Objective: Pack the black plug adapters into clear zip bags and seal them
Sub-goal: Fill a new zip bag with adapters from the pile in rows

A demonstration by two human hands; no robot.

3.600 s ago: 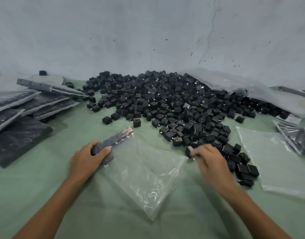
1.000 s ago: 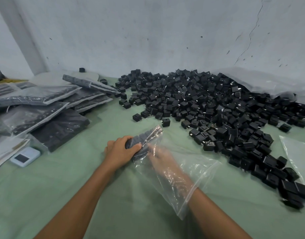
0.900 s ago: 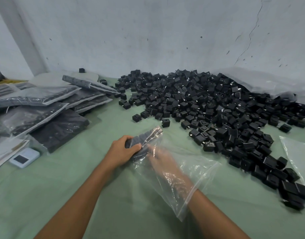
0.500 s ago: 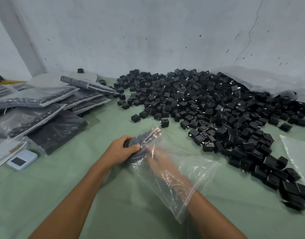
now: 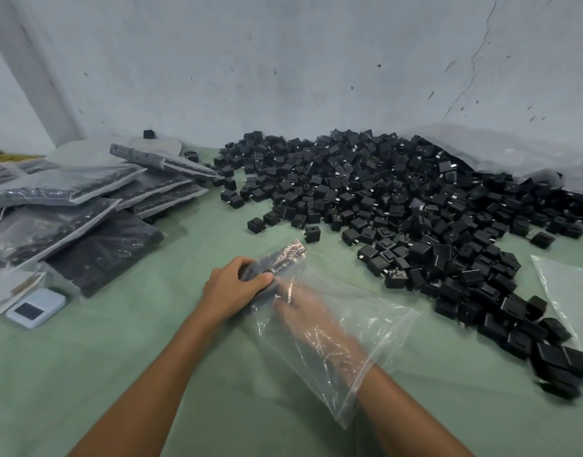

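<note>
Moved since the earliest frame: right hand (image 5: 303, 311), off the pile and now inside the clear bag (image 5: 366, 324) to the wrist; its grip cannot be told through the plastic.
Green cloth (image 5: 151, 324): covers the table.
Adapter pile (image 5: 399, 199): black, loose, 12 to 3 o'clock.
Filled bags (image 5: 69, 206): stacked, 9 to 10 o'clock.
Clear bag: centre, mouth toward 5 o'clock.
Empty bag (image 5: 567, 285): 3 o'clock.
Left hand (image 5: 231, 288): fingers curled round the adapter row (image 5: 283, 255) at the clear bag's far end.
White device (image 5: 36, 308): 8 o'clock.

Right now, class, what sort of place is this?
Likely a small packing workshop: a heap of loose black plug adapters, stacked filled bags, and a clear zip bag being filled.
</note>
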